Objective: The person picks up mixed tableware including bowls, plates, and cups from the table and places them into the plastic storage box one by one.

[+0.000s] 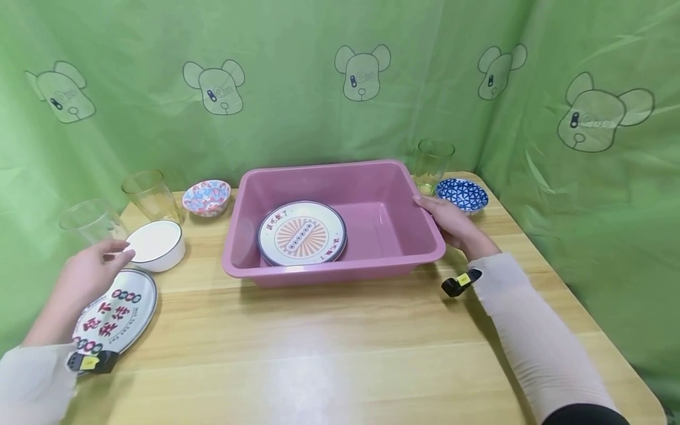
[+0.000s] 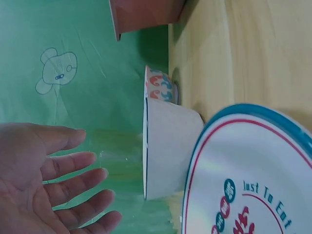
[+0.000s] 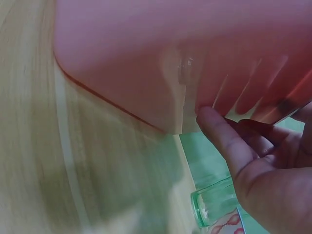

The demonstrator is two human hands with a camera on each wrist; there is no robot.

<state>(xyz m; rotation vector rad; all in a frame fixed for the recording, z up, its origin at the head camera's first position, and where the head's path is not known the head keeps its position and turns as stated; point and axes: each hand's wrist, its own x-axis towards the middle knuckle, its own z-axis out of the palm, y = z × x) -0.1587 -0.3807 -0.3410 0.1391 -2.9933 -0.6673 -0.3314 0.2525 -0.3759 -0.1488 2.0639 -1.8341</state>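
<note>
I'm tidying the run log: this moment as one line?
left hand: near white bowl | right hand: holds pink basin rim | round plate: inside basin

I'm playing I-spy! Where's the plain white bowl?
In the head view, the white bowl is on the left side, near the left hand and just beyond the teal-rimmed plate.

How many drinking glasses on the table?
3: a clear glass just beyond the left hand, a yellow glass behind the white bowl, and a yellowish glass at back right, partly hidden by the pink tub. The tub could hide more.
</note>
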